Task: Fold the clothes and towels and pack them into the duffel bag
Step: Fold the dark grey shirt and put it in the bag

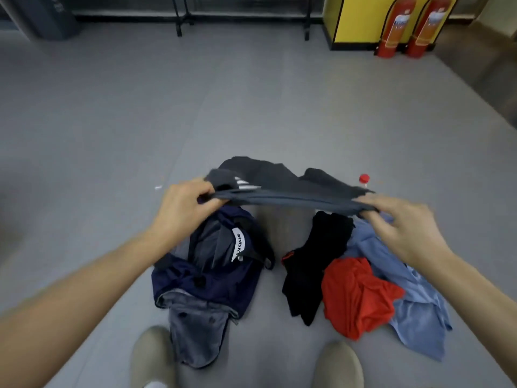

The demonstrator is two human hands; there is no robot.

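Three crumpled garments lie touching on grey floor, R of duffel bag: light-blue shirt, red top, black piece. Navy bag sits nr person's feet, mouth open; grey cloth at near end, lining or towel unclear. Dark grey garment is stretched in air above both. L hand grips one end, fingers curled; R hand pinches the other. Est. step: folding this piece. Next calls for matching edges, halving, then into bag.
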